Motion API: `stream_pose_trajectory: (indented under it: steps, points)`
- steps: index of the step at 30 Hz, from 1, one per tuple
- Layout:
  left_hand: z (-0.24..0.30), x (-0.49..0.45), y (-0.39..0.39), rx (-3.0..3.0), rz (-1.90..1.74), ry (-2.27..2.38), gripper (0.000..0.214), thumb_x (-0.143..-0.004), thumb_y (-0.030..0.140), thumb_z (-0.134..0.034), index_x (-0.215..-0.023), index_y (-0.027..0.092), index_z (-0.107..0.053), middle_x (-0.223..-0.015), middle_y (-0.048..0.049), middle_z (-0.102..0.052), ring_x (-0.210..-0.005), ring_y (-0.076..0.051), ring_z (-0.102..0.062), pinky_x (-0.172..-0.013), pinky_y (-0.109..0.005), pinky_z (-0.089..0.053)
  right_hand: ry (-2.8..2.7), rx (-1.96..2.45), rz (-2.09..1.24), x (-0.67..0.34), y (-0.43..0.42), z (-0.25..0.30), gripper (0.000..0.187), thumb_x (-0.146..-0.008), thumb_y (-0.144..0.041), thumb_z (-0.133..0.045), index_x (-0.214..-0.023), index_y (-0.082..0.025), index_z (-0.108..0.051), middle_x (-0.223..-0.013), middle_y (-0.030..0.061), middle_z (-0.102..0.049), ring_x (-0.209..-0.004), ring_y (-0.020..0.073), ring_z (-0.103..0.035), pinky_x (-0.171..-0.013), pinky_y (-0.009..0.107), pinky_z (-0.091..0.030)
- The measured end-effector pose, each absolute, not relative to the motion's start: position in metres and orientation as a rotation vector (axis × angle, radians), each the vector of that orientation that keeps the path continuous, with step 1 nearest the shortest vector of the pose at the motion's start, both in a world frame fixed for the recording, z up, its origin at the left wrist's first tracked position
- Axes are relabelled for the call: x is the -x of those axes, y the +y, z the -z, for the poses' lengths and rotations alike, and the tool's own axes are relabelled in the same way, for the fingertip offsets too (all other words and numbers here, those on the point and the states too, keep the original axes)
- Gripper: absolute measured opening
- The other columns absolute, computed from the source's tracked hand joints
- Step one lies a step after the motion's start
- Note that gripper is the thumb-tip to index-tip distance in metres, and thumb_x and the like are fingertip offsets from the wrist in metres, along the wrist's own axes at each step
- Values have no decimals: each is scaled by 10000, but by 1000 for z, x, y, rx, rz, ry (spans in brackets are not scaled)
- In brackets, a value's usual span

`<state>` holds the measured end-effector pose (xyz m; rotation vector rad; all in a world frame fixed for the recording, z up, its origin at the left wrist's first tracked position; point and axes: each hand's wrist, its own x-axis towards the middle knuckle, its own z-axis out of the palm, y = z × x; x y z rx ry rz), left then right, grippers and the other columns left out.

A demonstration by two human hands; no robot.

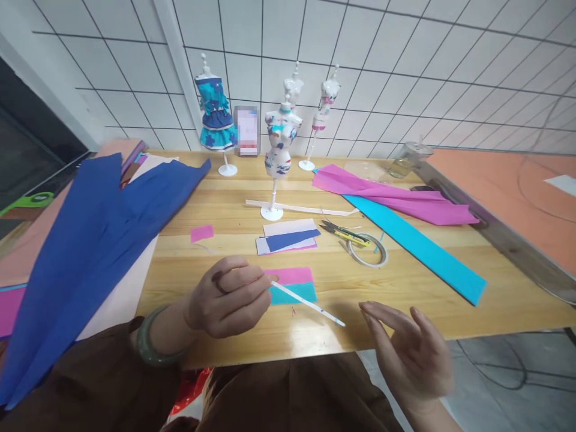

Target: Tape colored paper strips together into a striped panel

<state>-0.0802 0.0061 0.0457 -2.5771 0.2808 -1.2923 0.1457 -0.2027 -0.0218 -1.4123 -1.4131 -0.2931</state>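
- Wearing a brown garment [288,396] below the near edge, and a pale green bangle [153,339] on the left wrist.
- Keeping the right grip [411,354] loosely open near that edge, thumb apart from fingers, holding nothing visible.
- Pinching one end of a narrow white strip [310,305] between thumb and fingers of the left grip [234,297]; slanting it down toward the right fingertips, ending near but not touching them.
- Showing, partly behind the strip, a pink-and-turquoise piece [297,294] lying on the wooden surface [166,282].
- Displaying, just beyond, a small stack of pale and dark blue pieces [288,237], between a pink scrap [202,233] on the left and black-and-yellow snips [346,234] overlapping a tape roll [369,251] on the right.
- Spreading dark blue fabric [90,240] along the left side; laying a pink length [396,198] partly over a turquoise length [414,242] on the right.
- Standing a paint-marked dress form [283,141] farther back, with a blue-dressed form [213,114] and a phone [247,132] to its left.
- Backing everything with a white tiled wall [382,72].
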Motion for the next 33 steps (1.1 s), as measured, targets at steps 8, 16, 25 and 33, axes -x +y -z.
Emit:
stream_pose_trajectory:
  steps: [8, 16, 25, 33]
  points:
    - [-38, 78, 13, 2606, 1357, 240, 123, -794, 77, -570, -832, 193, -583, -852, -27, -723, -813, -136, -658, -653, -278, -516, -1442, 1511, 267, -149, -205, 31, 632, -764, -24, -622, -1322, -235, -411, -913, 57, -732, -786, 204, -707, -717, 380, -584]
    - [-41, 77, 14, 2625, 1362, 191, 151, -810, 45, -540, -830, 193, -565, -809, -12, -725, -780, -121, -667, -625, -264, -514, -1554, 1546, 212, -146, -201, 25, 509, -809, -45, -530, -1286, -211, -458, -872, 66, -707, -806, 218, -679, -710, 384, -555]
    - [-39, 78, 14, 2663, 1401, 172, 138, -816, 43, -524, -847, 164, -583, -811, -38, -720, -804, -140, -659, -637, -289, -511, -1776, 1564, 114, -144, -187, 13, 441, -745, -165, -681, -1156, -197, -525, -908, 103, -677, -841, 244, -637, -695, 406, -516]
    - [-36, 73, 13, 2703, 1581, 3, 167, -772, 54, -592, -861, 194, -571, -778, 3, -709, -736, -124, -655, -652, -278, -496, -1374, 1542, -323, -122, -176, 16, 301, -815, -154, -596, -1107, -222, -565, -953, 82, -679, -886, 211, -653, -742, 370, -549]
